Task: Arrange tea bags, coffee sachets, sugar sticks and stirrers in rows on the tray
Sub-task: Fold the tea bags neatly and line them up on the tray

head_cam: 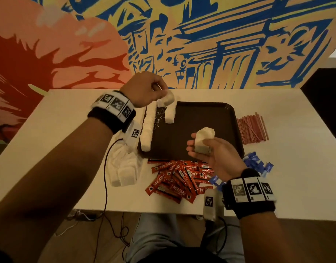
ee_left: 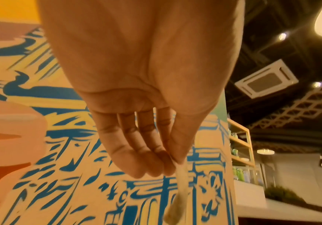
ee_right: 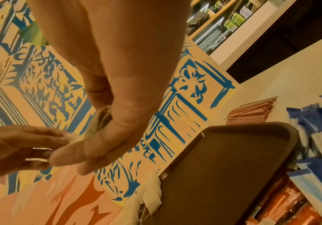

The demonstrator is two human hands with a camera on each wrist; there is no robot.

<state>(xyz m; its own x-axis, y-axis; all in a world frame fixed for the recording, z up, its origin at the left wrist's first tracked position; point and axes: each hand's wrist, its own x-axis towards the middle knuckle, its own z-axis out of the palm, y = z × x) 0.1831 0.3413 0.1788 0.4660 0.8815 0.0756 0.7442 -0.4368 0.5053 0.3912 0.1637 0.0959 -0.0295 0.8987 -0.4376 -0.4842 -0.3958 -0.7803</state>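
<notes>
White table (head_cam: pixel 49 149) against painted mural wall (head_cam: pixel 201 44); cables (head_cam: pixel 106 215) trailing to floor.

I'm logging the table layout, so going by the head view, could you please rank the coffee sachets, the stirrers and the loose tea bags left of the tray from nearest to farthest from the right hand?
From the right hand:
1. Coffee sachets, just below it, in front of the tray.
2. Stirrers, to its right, beyond the tray's right edge.
3. Loose tea bags, far to its left, off the tray.

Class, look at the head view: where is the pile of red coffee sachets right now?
The coffee sachets lie loose on the table, just off the tray's near edge, between the spare tea bags and the blue sugar sticks.
</notes>
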